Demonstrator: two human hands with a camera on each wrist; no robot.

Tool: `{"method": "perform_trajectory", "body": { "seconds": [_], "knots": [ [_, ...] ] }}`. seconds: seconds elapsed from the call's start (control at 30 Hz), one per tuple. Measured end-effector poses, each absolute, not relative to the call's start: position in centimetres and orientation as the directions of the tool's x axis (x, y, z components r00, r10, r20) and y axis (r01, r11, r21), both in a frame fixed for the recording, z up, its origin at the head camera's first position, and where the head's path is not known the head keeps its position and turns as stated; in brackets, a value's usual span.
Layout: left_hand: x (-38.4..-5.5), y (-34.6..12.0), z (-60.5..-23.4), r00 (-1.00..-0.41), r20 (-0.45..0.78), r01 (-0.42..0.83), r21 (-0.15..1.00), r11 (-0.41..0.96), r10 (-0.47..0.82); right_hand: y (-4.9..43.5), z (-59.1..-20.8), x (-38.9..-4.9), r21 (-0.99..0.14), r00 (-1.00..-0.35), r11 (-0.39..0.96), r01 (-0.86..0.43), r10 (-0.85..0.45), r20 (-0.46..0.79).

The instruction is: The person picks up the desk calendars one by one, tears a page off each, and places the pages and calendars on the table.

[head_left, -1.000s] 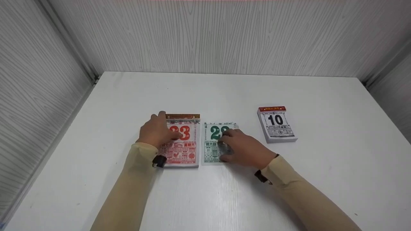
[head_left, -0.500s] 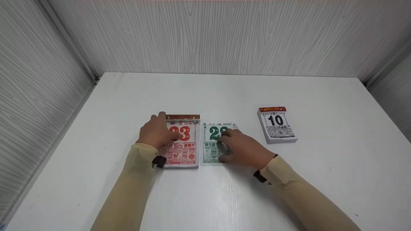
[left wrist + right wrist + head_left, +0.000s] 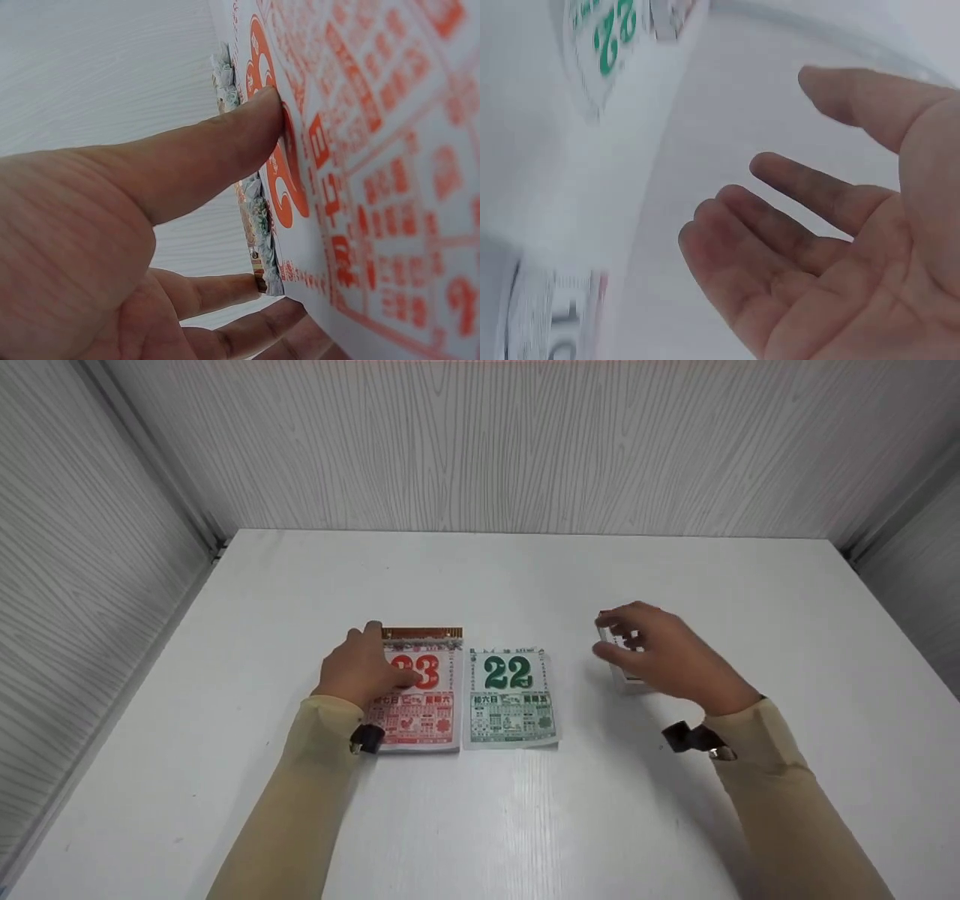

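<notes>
My left hand (image 3: 358, 669) grips the left side of a thick tear-off calendar (image 3: 420, 718) showing a red 23. In the left wrist view the thumb presses on the red-printed top page (image 3: 390, 195), and the other fingers lie along the edge. Beside the calendar's right edge a loose calendar sheet (image 3: 513, 705) with a green 22 lies flat on the table. My right hand (image 3: 667, 656) hovers over the smaller tear-off calendar (image 3: 564, 319), hiding most of it from the head camera. In the right wrist view, that hand's thumb and fingers are spread with nothing between them.
The white table (image 3: 480, 825) ends at a back wall (image 3: 480, 450) with a grey wood-grain pattern. Side panels (image 3: 67, 540) stand at left and right. Along the calendar's torn top runs a ragged paper strip (image 3: 424, 644).
My right hand has let go of the green-printed sheet and moved right, over the smaller calendar. The full green 22 now shows. My left hand stays on the red-printed calendar.
</notes>
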State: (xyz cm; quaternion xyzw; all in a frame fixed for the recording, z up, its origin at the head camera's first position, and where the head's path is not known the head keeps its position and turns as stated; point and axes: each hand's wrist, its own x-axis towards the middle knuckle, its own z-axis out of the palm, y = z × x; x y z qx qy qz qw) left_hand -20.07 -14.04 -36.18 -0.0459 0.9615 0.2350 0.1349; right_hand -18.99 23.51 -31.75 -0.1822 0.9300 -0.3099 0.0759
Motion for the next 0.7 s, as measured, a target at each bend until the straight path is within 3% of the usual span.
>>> {"method": "perform_trajectory", "body": {
  "seconds": [0.43, 0.7],
  "knots": [
    [-19.9, -13.7, -35.3, -0.971, -0.238, -0.13, 0.431, 0.893, -0.026, 28.4, -32.2, -20.4, -0.531, -0.966, 0.84, -0.112, -0.218, -0.141],
    [-19.3, -10.7, -32.9, -0.986, -0.15, -0.019, 0.557, 0.831, 0.078, 30.2, -33.8, -21.5, -0.42, -0.964, 0.907, -0.005, -0.117, -0.241]
  ]
}}
